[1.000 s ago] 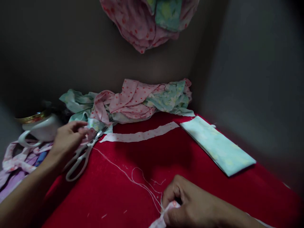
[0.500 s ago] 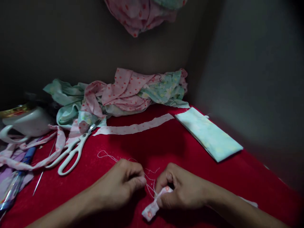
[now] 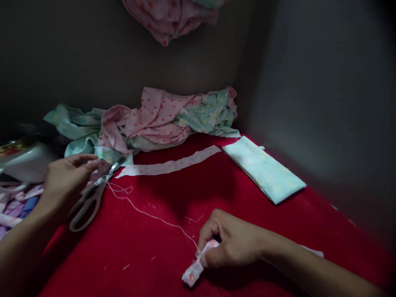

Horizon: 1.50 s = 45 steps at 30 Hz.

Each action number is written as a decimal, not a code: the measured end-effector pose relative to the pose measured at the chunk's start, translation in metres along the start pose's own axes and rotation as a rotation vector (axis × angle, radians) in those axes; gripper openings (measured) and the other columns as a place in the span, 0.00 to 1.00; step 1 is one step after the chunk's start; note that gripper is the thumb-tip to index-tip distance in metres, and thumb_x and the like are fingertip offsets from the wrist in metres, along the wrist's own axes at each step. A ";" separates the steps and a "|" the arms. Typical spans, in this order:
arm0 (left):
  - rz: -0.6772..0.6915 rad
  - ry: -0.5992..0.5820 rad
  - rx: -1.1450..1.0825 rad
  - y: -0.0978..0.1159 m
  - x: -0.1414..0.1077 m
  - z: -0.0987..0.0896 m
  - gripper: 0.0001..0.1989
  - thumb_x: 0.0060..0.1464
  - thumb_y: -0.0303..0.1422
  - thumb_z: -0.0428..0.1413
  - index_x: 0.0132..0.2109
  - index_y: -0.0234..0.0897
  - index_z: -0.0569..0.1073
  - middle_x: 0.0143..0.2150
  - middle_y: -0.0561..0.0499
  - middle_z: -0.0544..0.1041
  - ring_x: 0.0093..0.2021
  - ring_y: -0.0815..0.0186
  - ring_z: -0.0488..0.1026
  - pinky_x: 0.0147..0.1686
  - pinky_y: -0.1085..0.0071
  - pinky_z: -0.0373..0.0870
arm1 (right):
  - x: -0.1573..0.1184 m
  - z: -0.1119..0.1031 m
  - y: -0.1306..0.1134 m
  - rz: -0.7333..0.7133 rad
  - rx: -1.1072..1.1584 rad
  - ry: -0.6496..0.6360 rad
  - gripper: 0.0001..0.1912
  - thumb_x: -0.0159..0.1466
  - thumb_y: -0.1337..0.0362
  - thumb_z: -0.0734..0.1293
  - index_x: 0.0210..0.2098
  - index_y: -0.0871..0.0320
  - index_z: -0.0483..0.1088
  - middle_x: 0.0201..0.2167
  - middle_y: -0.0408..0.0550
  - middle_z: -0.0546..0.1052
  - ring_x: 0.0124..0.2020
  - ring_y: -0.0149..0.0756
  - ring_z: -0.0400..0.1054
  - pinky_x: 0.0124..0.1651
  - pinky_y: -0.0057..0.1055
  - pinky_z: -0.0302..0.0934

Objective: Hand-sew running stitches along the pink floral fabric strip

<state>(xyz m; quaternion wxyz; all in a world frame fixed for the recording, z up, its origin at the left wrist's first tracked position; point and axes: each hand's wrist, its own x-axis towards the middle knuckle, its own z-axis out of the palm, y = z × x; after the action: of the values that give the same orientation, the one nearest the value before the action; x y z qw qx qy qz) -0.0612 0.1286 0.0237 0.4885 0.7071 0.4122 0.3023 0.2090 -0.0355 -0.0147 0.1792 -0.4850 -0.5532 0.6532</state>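
My right hand (image 3: 229, 243) pinches a small folded piece of pink-dotted cloth (image 3: 194, 270) low over the red tabletop. White thread (image 3: 154, 216) runs from this cloth leftward to the middle of the scissors. My left hand (image 3: 66, 181) hovers at the white-handled scissors (image 3: 93, 206), with its fingers stretched out and partly covering a handle. Whether it touches them is unclear, and I see nothing held in it.
A pink-dotted strip (image 3: 173, 166) lies ahead, beside a folded pale green cloth (image 3: 266, 171). Crumpled pink and green fabric (image 3: 161, 117) lies along the wall. A white cup (image 3: 27, 163) and cloth scraps (image 3: 18, 208) stand at left. More pink fabric (image 3: 173, 18) hangs above.
My left hand has moved from beside the right hand to the scissors at left, its fingers loosening. Thread now stretches across the red surface. My right hand keeps its grip on the cloth.
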 end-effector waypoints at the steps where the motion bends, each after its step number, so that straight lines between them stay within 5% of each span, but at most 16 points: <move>1: -0.017 0.031 -0.024 0.001 -0.004 0.011 0.14 0.61 0.35 0.47 0.33 0.38 0.76 0.16 0.63 0.70 0.13 0.83 0.60 0.14 0.81 0.39 | 0.000 0.000 0.000 -0.002 0.001 0.000 0.09 0.49 0.71 0.67 0.29 0.65 0.78 0.15 0.37 0.64 0.17 0.22 0.53 0.16 0.18 0.45; 3: -0.091 0.025 -0.033 0.007 -0.017 0.043 0.08 0.51 0.31 0.57 0.40 0.41 0.77 0.23 0.60 0.77 0.19 0.76 0.70 0.17 0.83 0.53 | -0.001 0.000 0.000 0.006 0.000 0.004 0.09 0.49 0.71 0.67 0.28 0.65 0.78 0.15 0.37 0.64 0.17 0.22 0.52 0.16 0.18 0.44; 5: -0.324 -0.248 -0.184 0.014 -0.034 0.080 0.12 0.50 0.32 0.58 0.43 0.38 0.77 0.34 0.51 0.80 0.31 0.65 0.75 0.27 0.76 0.66 | -0.002 0.001 -0.001 0.015 -0.005 0.001 0.08 0.49 0.71 0.67 0.28 0.65 0.78 0.15 0.37 0.63 0.17 0.21 0.51 0.16 0.18 0.44; 7: -0.338 -0.547 -0.238 0.021 -0.049 0.110 0.10 0.51 0.32 0.54 0.39 0.35 0.77 0.34 0.49 0.78 0.34 0.64 0.73 0.34 0.72 0.66 | -0.003 0.001 -0.002 0.006 -0.011 -0.001 0.09 0.50 0.71 0.67 0.29 0.65 0.78 0.15 0.37 0.63 0.17 0.22 0.51 0.16 0.18 0.44; 10: -0.323 -0.687 -0.095 0.024 -0.058 0.127 0.14 0.55 0.35 0.49 0.23 0.34 0.67 0.20 0.56 0.64 0.21 0.72 0.58 0.22 0.78 0.55 | -0.003 0.000 -0.004 -0.013 -0.013 -0.001 0.10 0.50 0.71 0.66 0.30 0.66 0.78 0.15 0.37 0.63 0.17 0.22 0.51 0.17 0.19 0.44; 14: -0.322 -0.610 0.001 0.025 -0.052 0.117 0.21 0.54 0.41 0.49 0.19 0.39 0.52 0.17 0.61 0.47 0.18 0.73 0.43 0.16 0.75 0.39 | -0.002 0.000 -0.004 0.015 -0.033 -0.002 0.11 0.50 0.71 0.66 0.31 0.66 0.78 0.15 0.37 0.63 0.17 0.23 0.50 0.16 0.20 0.43; 18: -0.290 -0.422 0.011 0.032 -0.045 0.110 0.21 0.53 0.43 0.49 0.20 0.39 0.51 0.18 0.60 0.47 0.19 0.73 0.43 0.17 0.75 0.41 | -0.003 0.001 -0.004 0.050 -0.045 0.013 0.12 0.49 0.71 0.65 0.31 0.65 0.79 0.14 0.37 0.61 0.16 0.23 0.49 0.16 0.20 0.42; 25: -0.293 -0.301 0.084 0.037 -0.048 0.111 0.18 0.53 0.42 0.49 0.21 0.38 0.57 0.18 0.60 0.52 0.19 0.73 0.48 0.17 0.77 0.46 | 0.000 0.002 -0.005 0.026 0.044 0.046 0.09 0.50 0.70 0.67 0.29 0.65 0.79 0.14 0.37 0.60 0.16 0.22 0.48 0.17 0.21 0.41; 28: -0.337 -0.418 0.150 0.038 -0.055 0.115 0.11 0.52 0.38 0.52 0.29 0.34 0.68 0.21 0.56 0.64 0.23 0.70 0.59 0.21 0.76 0.53 | 0.002 0.007 -0.004 -0.028 0.107 0.132 0.09 0.50 0.68 0.68 0.27 0.66 0.78 0.14 0.38 0.61 0.18 0.23 0.49 0.18 0.22 0.43; 32: -0.247 -0.582 0.335 0.036 -0.063 0.114 0.15 0.54 0.36 0.50 0.21 0.35 0.65 0.20 0.57 0.59 0.22 0.70 0.56 0.21 0.76 0.53 | 0.003 0.012 -0.004 -0.120 0.068 0.214 0.11 0.54 0.63 0.67 0.30 0.66 0.78 0.18 0.41 0.66 0.21 0.26 0.55 0.23 0.22 0.49; 38: -0.360 -0.638 0.635 0.035 -0.068 0.085 0.07 0.48 0.34 0.54 0.30 0.36 0.74 0.28 0.53 0.71 0.27 0.67 0.65 0.23 0.76 0.57 | -0.008 0.015 -0.010 -0.171 -0.371 0.200 0.09 0.57 0.62 0.66 0.31 0.59 0.77 0.17 0.39 0.67 0.18 0.25 0.54 0.20 0.22 0.45; 45: -0.265 -0.777 0.715 0.040 -0.066 0.080 0.10 0.45 0.29 0.52 0.19 0.36 0.64 0.17 0.57 0.58 0.20 0.70 0.54 0.18 0.75 0.48 | -0.009 0.022 -0.012 -0.262 -0.591 0.215 0.08 0.55 0.70 0.63 0.30 0.58 0.75 0.16 0.38 0.67 0.17 0.24 0.53 0.20 0.21 0.45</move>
<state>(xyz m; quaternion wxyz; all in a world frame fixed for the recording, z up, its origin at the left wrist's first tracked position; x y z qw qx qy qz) -0.0147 0.0280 0.0323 0.3680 0.8308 0.3642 -0.2044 0.1909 -0.0505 -0.0017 0.1705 -0.5067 -0.7541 0.3815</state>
